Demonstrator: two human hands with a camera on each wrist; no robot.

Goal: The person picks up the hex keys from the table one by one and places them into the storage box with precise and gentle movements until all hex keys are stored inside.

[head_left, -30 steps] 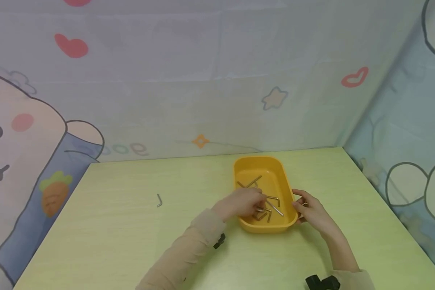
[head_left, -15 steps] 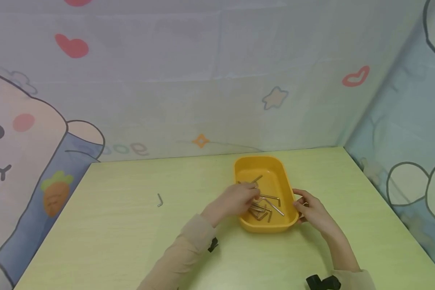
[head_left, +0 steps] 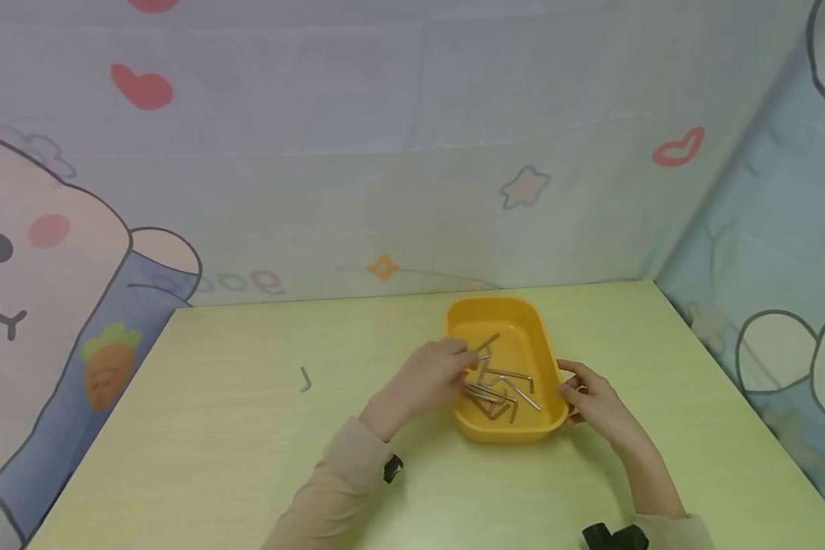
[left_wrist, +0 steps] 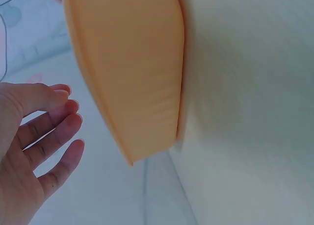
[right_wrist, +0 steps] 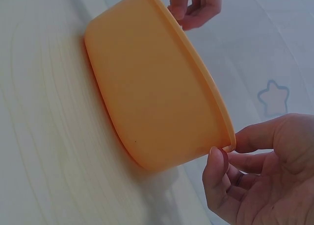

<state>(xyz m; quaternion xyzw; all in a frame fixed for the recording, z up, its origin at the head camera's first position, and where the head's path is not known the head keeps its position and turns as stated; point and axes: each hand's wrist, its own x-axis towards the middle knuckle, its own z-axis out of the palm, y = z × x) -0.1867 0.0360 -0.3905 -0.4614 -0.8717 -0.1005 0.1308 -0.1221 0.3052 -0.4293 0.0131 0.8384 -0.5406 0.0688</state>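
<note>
A yellow plastic tray [head_left: 541, 351] sits on the table, with several L-shaped hex keys [head_left: 522, 395] jumbled inside, mostly toward its near half. My left hand [head_left: 426, 376] hovers over the tray's left rim, fingertips above the keys. In the left wrist view that hand's fingers [left_wrist: 63, 132] are loosely bent beside the tray wall, and no key shows between them. At the right side, my right hand [head_left: 594, 401] pinches the tray's rim; the right wrist view has the thumb [right_wrist: 216, 168] under the rim and the index finger against its edge.
One small hex key [head_left: 305, 380] lies alone on the light green table [head_left: 213, 443], left of the tray. Behind the table hangs a printed cloth [head_left: 316, 191], and another cloth wall [head_left: 784, 252] stands along the right side.
My left hand has drawn back leftward, from inside the tray to over its left rim, uncovering more hex keys. The right hand keeps its place on the rim.
</note>
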